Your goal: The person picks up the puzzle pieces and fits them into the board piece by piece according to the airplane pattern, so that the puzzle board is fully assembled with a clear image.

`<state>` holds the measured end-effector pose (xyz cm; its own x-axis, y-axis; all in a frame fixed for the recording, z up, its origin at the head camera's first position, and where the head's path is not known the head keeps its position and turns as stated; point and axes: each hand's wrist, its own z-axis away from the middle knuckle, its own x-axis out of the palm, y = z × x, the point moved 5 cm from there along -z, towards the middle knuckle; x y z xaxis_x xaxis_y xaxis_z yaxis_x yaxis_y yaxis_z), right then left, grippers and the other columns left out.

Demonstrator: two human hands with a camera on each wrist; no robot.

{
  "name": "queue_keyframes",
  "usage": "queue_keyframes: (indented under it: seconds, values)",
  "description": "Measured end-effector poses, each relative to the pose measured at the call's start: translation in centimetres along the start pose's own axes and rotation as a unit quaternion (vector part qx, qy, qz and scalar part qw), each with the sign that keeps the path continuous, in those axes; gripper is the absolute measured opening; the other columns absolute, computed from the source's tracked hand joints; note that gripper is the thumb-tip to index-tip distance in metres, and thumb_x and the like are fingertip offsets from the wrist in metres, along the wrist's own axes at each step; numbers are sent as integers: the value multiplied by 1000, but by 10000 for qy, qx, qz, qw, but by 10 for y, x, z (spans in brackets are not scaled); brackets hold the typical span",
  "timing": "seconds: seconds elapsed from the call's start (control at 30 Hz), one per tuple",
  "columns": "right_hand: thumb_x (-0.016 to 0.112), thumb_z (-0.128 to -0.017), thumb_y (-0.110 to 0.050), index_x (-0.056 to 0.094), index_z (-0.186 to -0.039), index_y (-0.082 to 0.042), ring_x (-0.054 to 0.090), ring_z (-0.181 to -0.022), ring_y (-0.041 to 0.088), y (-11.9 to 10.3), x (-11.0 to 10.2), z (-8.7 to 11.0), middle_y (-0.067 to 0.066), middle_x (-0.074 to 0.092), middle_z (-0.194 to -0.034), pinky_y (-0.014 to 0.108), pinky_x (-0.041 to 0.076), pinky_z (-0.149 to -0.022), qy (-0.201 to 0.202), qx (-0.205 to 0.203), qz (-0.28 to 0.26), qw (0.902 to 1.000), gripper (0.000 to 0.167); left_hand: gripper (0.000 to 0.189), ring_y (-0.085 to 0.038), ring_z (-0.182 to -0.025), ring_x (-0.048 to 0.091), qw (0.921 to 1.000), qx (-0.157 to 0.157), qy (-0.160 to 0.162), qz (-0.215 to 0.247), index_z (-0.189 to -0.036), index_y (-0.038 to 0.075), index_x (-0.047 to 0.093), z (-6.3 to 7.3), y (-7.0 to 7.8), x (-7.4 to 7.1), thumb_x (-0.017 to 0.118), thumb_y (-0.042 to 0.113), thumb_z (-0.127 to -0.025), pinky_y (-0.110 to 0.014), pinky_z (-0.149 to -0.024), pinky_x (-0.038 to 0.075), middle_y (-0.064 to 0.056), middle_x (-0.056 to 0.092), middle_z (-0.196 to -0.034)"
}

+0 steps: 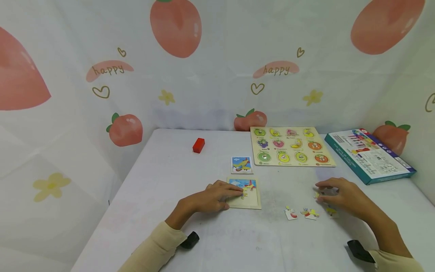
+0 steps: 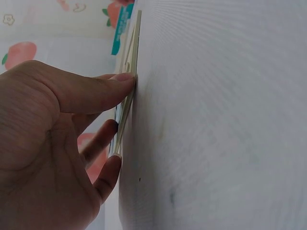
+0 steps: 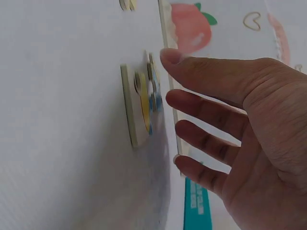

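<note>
My left hand [image 1: 209, 198] holds a small wooden jigsaw tray [image 1: 250, 203] by its left side, index finger reaching across it. In the left wrist view, the thumb [image 2: 103, 93] presses the tray's thin edge. Airplane picture pieces fill the top of the tray; its lower part is bare wood. My right hand [image 1: 344, 194] hovers with thumb and fingers apart over loose jigsaw pieces. One small piece [image 1: 316, 195] shows by its fingertips and a yellow piece [image 1: 331, 211] lies beneath. Two more pieces, one white and red [image 1: 291, 214], one red and yellow [image 1: 310, 214], lie to the left.
A square airplane picture card [image 1: 242, 165] lies just beyond the tray. Farther back are a red block [image 1: 198, 145], a wooden fruit peg board [image 1: 292, 147] and, at the right, a flat teal-edged box [image 1: 370, 155]. A fruit-print cloth [image 1: 210, 87] hangs behind the table.
</note>
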<state>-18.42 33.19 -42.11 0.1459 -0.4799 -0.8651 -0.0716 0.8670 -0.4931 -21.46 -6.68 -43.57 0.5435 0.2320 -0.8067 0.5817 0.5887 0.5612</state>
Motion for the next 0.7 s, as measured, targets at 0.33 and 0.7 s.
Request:
queue_keyframes:
  seconds: [0.33, 0.7]
  values:
    - [86, -89, -30, 75, -127, -4, 56, -122, 46, 14, -4, 3, 19, 73, -126, 67, 50, -92, -145, 77, -101, 9998, 47, 61, -26, -152, 35, 10000, -2, -1, -80, -160, 23, 51, 0, 0, 0, 66, 9, -102, -52, -111, 35, 6, 45, -166]
    - [83, -92, -26, 77, -123, -2, 62, -106, 33, 21, -3, 2, 15, 71, -117, 55, 54, -87, -119, 157, -53, 9998, 40, 60, -26, -153, 35, 10000, -19, -34, -3, -160, 23, 51, 0, 0, -1, 65, 10, -103, -53, -113, 35, 5, 44, -166]
